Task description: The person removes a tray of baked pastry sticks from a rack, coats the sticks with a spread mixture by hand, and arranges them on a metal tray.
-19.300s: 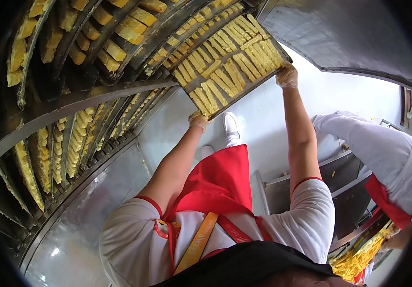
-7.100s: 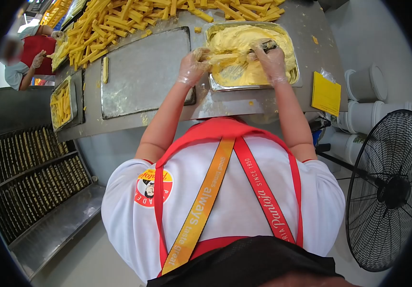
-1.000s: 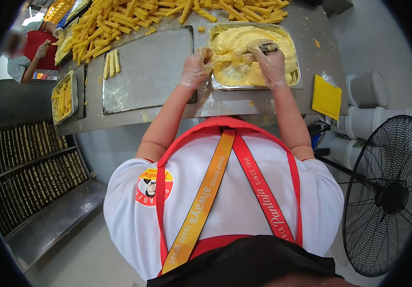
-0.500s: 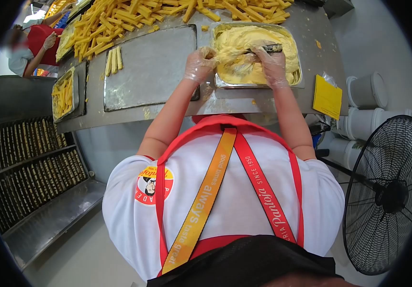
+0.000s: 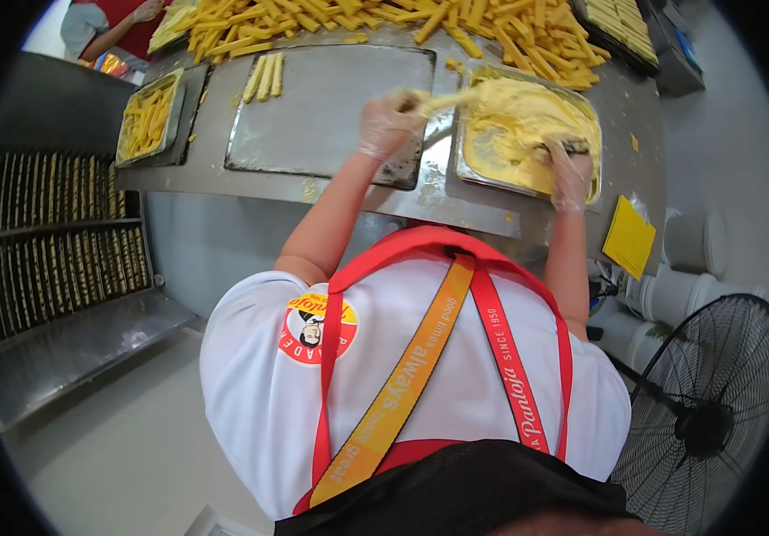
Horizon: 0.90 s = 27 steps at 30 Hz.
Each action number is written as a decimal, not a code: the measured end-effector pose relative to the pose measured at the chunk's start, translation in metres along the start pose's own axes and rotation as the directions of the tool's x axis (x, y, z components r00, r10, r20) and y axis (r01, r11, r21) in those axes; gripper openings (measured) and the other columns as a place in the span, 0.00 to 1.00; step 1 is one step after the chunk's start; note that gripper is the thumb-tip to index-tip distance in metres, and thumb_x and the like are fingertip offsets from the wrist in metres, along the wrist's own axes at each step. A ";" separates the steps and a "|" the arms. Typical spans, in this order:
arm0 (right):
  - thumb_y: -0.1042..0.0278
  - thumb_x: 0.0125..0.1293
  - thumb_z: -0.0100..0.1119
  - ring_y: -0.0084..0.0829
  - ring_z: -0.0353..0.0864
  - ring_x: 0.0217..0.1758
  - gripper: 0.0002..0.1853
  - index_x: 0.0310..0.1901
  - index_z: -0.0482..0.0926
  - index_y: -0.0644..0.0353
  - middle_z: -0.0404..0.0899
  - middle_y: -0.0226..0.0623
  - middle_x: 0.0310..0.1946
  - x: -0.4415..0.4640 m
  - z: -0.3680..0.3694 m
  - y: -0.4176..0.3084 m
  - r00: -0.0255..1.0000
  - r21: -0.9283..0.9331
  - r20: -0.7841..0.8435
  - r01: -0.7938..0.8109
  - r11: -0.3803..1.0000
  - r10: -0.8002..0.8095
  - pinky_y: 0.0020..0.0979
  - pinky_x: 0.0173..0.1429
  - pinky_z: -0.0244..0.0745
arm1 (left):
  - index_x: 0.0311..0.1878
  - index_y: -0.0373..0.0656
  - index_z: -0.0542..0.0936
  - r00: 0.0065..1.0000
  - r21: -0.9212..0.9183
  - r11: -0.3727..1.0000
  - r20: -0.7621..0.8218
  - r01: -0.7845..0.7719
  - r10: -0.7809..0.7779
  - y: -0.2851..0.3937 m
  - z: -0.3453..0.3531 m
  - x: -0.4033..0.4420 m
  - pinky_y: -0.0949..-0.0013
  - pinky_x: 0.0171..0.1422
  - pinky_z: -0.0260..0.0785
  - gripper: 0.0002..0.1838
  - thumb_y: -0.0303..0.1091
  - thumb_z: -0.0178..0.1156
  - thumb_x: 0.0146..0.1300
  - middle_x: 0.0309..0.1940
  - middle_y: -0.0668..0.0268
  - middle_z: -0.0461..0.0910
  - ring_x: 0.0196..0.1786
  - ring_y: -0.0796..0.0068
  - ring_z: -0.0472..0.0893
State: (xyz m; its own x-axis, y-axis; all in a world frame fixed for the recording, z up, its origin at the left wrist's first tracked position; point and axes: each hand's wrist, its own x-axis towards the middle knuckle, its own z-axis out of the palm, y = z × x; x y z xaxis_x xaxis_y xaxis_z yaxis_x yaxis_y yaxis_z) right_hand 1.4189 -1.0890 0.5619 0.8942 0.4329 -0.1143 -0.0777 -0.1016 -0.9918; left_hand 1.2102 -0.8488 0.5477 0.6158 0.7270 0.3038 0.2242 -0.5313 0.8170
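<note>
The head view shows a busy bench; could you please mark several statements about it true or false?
1. The left hand holds a yellow stick. True.
2. The flat tray bears ten sticks. False: it bears three coated sticks.
3. The right hand holds a dark tool. True.
4. The yellow sheet lies inside the cream pan. False: it is outside, to the pan's right.
5. The small pan is left of the flat tray. True.

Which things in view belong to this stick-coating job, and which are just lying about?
In the job:
- stick in the left hand
- dark-handled tool in the right hand
- cream in its pan
- flat tray
- stick pile

Seemingly just about:
- yellow packet
- fan
- white buckets
</note>
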 end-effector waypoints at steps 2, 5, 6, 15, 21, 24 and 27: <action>0.72 0.60 0.70 0.23 0.83 0.31 0.12 0.43 0.82 0.67 0.84 0.33 0.33 -0.009 0.001 -0.002 0.997 -0.004 -0.071 -0.003 1.000 0.003 0.24 0.35 0.79 | 0.34 0.46 0.84 0.962 0.166 0.985 -0.272 0.051 -0.004 -0.026 -0.040 0.010 0.57 0.34 0.74 0.10 0.41 0.68 0.54 0.27 0.59 0.84 0.29 0.57 0.83; 0.72 0.59 0.71 0.24 0.83 0.29 0.12 0.43 0.81 0.67 0.84 0.34 0.33 -0.008 -0.001 0.018 0.999 -0.005 -0.033 0.029 1.000 -0.030 0.25 0.35 0.79 | 0.31 0.44 0.82 0.853 0.406 0.841 -0.508 0.359 -0.119 -0.141 -0.085 0.032 0.53 0.34 0.74 0.09 0.40 0.66 0.54 0.25 0.57 0.82 0.28 0.51 0.82; 0.73 0.59 0.71 0.24 0.83 0.29 0.12 0.42 0.81 0.67 0.84 0.34 0.33 -0.010 0.001 0.018 0.999 -0.026 -0.045 0.021 0.999 -0.022 0.25 0.35 0.79 | 0.31 0.44 0.82 0.840 0.491 0.795 -0.541 0.357 -0.043 -0.179 -0.095 0.036 0.53 0.35 0.74 0.10 0.41 0.66 0.54 0.25 0.56 0.82 0.28 0.51 0.82; 0.70 0.62 0.68 0.24 0.83 0.32 0.11 0.42 0.81 0.66 0.83 0.33 0.32 -0.029 0.013 0.012 0.974 -0.148 0.120 0.209 0.967 -0.192 0.25 0.39 0.77 | 0.37 0.42 0.80 0.848 0.658 0.603 -0.527 0.452 -0.061 -0.286 -0.116 0.070 0.50 0.45 0.75 0.19 0.46 0.69 0.49 0.37 0.54 0.81 0.44 0.52 0.81; 0.67 0.63 0.65 0.23 0.80 0.32 0.09 0.39 0.81 0.63 0.82 0.31 0.29 -0.028 0.025 0.008 0.936 -0.192 0.352 0.050 0.980 0.021 0.27 0.40 0.74 | 0.48 0.47 0.77 0.870 0.726 0.661 -0.438 0.192 0.228 -0.170 -0.093 0.083 0.54 0.52 0.71 0.26 0.47 0.71 0.48 0.47 0.58 0.76 0.55 0.56 0.75; 0.70 0.64 0.65 0.22 0.81 0.30 0.07 0.35 0.80 0.65 0.84 0.33 0.32 0.015 0.010 0.009 0.993 -0.290 0.032 0.116 0.950 -0.112 0.28 0.33 0.76 | 0.46 0.46 0.79 0.923 0.648 0.752 -0.203 -0.123 0.327 -0.126 -0.060 0.124 0.55 0.55 0.70 0.23 0.48 0.70 0.51 0.43 0.58 0.79 0.51 0.55 0.77; 0.70 0.64 0.64 0.23 0.80 0.28 0.06 0.35 0.81 0.64 0.83 0.32 0.28 -0.004 0.036 -0.007 0.893 -0.593 0.226 0.443 0.673 -0.389 0.27 0.35 0.76 | 0.48 0.44 0.81 0.952 0.477 0.852 -0.091 -0.216 0.292 -0.137 -0.009 0.175 0.56 0.59 0.70 0.24 0.49 0.69 0.53 0.45 0.56 0.82 0.52 0.55 0.78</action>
State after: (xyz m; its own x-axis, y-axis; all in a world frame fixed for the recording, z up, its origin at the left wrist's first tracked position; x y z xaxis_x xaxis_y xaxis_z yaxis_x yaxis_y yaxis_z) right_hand 1.4000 -1.0580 0.5675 0.7290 0.6284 0.2712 0.6054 -0.4072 -0.6838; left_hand 1.2807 -0.6448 0.4934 0.5830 0.5767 0.5723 0.4186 -0.8169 0.3968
